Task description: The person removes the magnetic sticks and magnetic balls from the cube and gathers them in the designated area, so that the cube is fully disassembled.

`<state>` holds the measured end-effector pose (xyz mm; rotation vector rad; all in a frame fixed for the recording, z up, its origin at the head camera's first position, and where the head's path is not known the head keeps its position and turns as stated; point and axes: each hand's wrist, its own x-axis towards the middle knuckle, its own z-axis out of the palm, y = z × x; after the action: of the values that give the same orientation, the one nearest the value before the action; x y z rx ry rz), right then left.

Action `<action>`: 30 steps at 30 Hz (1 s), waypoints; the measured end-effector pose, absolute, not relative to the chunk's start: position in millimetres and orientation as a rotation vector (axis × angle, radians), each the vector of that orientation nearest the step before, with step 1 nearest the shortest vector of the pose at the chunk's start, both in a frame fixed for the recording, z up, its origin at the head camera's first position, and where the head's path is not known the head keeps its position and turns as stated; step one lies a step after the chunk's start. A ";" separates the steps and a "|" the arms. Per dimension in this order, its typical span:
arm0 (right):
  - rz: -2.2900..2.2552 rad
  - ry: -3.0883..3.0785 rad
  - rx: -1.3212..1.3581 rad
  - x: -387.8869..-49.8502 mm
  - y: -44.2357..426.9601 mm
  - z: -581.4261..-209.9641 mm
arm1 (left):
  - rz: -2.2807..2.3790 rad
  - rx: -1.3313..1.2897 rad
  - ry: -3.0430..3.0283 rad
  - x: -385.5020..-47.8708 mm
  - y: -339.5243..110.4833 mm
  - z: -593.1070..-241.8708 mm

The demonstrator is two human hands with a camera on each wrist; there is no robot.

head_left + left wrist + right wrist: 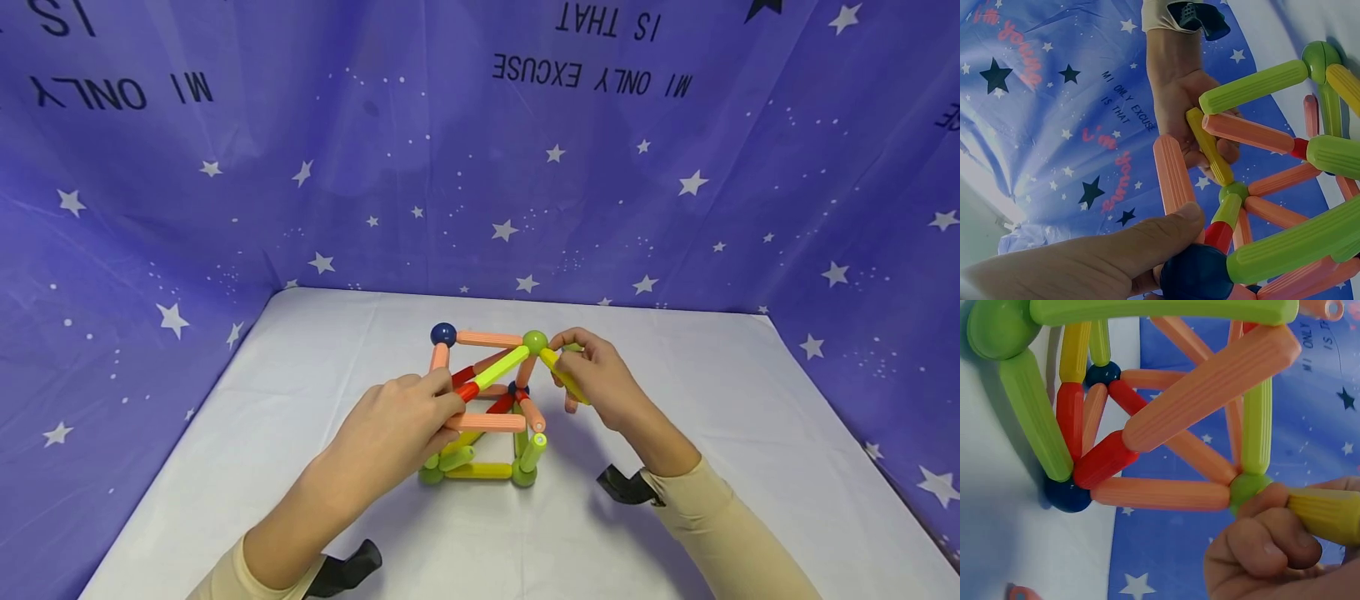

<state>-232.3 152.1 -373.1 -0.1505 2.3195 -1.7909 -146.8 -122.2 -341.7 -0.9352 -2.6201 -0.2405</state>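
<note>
A frame of magnetic building sticks and balls [480, 472] stands on the table, in orange, green, yellow and red. At its near upper left corner my left hand [397, 425] grips an orange stick [1174, 172] beside a dark blue ball [1196, 274]; the ball is hidden by the hand in the head view. My right hand [600, 379] pinches a yellow stick [1325, 514] whose end meets the green ball [535, 342] at the upper right corner. Another dark blue ball [443, 335] tops the far left corner. One orange stick [491, 422] juts rightward from the left hand.
A white cloth covers the table [337, 333]. Behind and at the sides hangs a purple star-printed curtain [465, 167]. An orange stick [572, 404] shows just below the right hand. Dark wrist mounts [628, 486] sit by both sleeves.
</note>
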 end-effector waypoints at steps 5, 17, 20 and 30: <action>-1.918 2.123 -0.237 -238.5 160.9 -380.1 | -0.233 -0.932 -2.621 -146.1 -122.3 -342.1; -1.330 2.806 0.026 -265.4 208.1 -409.3 | -0.202 -0.920 -2.629 -146.5 -120.7 -340.9; -1.018 2.927 0.051 -271.6 216.9 -426.3 | -0.194 -0.915 -2.631 -146.1 -120.9 -340.8; -0.848 2.918 -0.052 -283.8 219.9 -453.7 | -0.225 -0.928 -2.619 -145.8 -121.2 -340.4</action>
<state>-283.8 219.9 -453.7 -0.0525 2.9177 -0.8482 -145.8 -121.2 -340.4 -0.9283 -2.6192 -0.2247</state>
